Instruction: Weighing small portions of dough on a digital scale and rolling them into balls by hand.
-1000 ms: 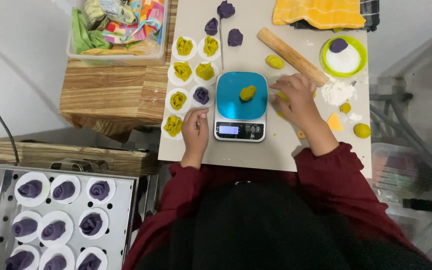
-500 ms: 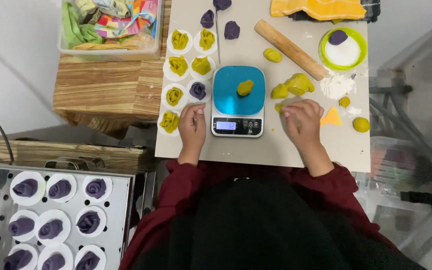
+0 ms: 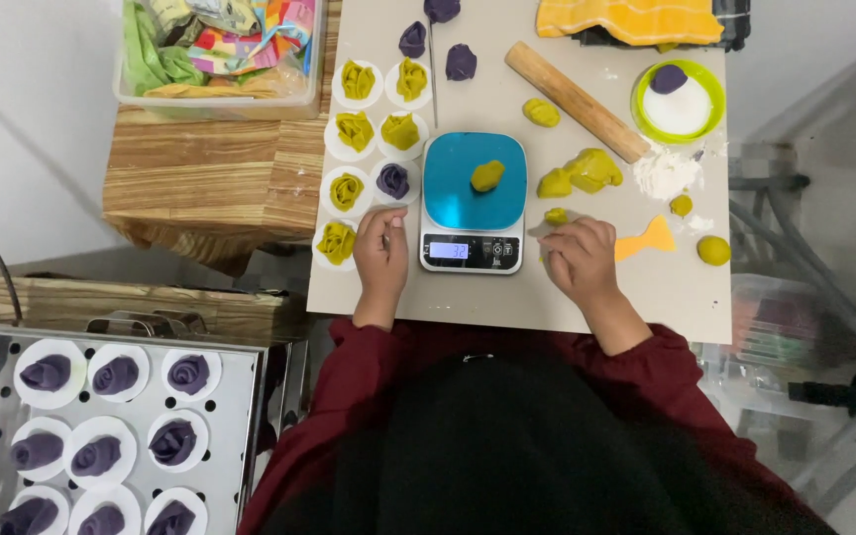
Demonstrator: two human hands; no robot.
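Observation:
A kitchen scale (image 3: pixel 473 201) with a blue plate carries a small yellow dough lump (image 3: pixel 487 175). My left hand (image 3: pixel 380 250) rests on the beige mat (image 3: pixel 507 287) just left of the scale, fingers curled and empty. My right hand (image 3: pixel 579 259) lies right of the scale, fingertips pinching a small yellow dough bit (image 3: pixel 556 217). A larger yellow dough mass (image 3: pixel 587 171) sits beyond that hand. An orange scraper (image 3: pixel 646 241) lies right of it.
Yellow and purple shaped buns on white papers (image 3: pixel 369 134) line the mat's left side. A wooden rolling pin (image 3: pixel 575 100), a green bowl with flour (image 3: pixel 678 101), a flour pile (image 3: pixel 668 174), a plastic tub (image 3: pixel 220 50) and a steamer tray of purple buns (image 3: pixel 101 426) surround.
My right hand drew back from the big dough mass toward me, to the mat right of the scale. My left hand stayed by the scale.

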